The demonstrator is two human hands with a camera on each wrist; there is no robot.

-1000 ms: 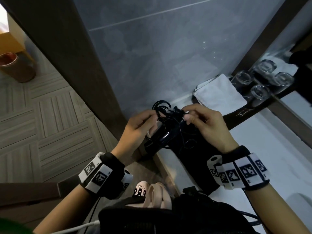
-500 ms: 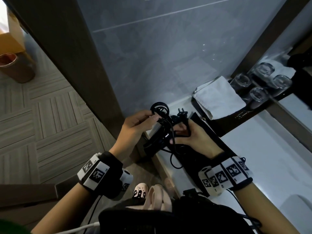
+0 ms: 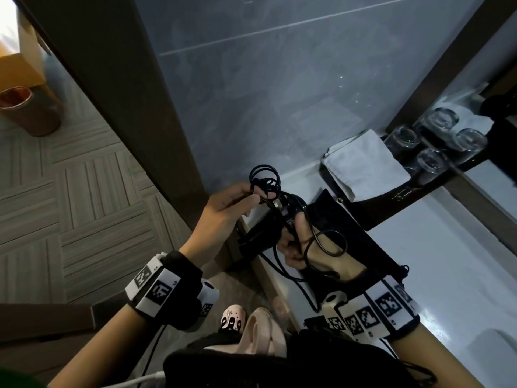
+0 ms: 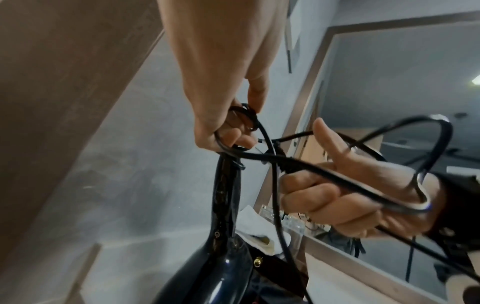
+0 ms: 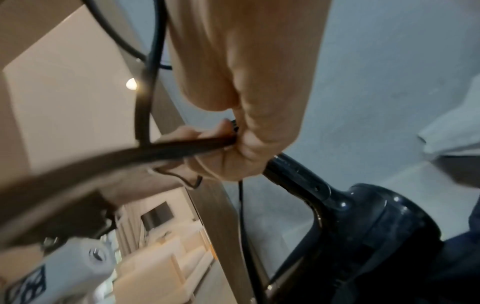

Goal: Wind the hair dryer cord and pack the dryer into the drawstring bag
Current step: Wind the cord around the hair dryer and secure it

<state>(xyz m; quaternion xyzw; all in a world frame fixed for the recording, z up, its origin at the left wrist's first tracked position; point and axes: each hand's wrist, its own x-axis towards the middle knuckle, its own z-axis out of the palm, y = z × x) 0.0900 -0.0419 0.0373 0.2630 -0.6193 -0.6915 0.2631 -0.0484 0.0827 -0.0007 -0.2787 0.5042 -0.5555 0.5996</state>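
Note:
The black hair dryer (image 3: 258, 238) hangs nose-down at the counter's left edge, its glossy body (image 4: 207, 267) low in the left wrist view. My left hand (image 3: 251, 200) pinches a small coil of the black cord (image 3: 264, 179) at the top of the handle (image 4: 226, 185). My right hand (image 3: 293, 233) is a fist round the cord's free end, thumb up, and a loose loop (image 3: 327, 243) lies over its back. The black drawstring bag (image 3: 363, 239) lies flat on the counter beneath my right hand. In the right wrist view my right hand (image 5: 233, 135) grips the cord above the dryer (image 5: 363, 216).
A folded white towel (image 3: 363, 166) and three upturned glasses (image 3: 430, 161) sit on a dark tray behind the bag. The white counter (image 3: 447, 261) runs to the right under a mirror. A grey wall and dark door frame (image 3: 112, 107) stand left; a bin (image 3: 28, 110) is on the floor.
My right hand has dropped from beside the coil towards me, drawing the cord end down so a loop now lies over its back. My left hand keeps its hold on the coil.

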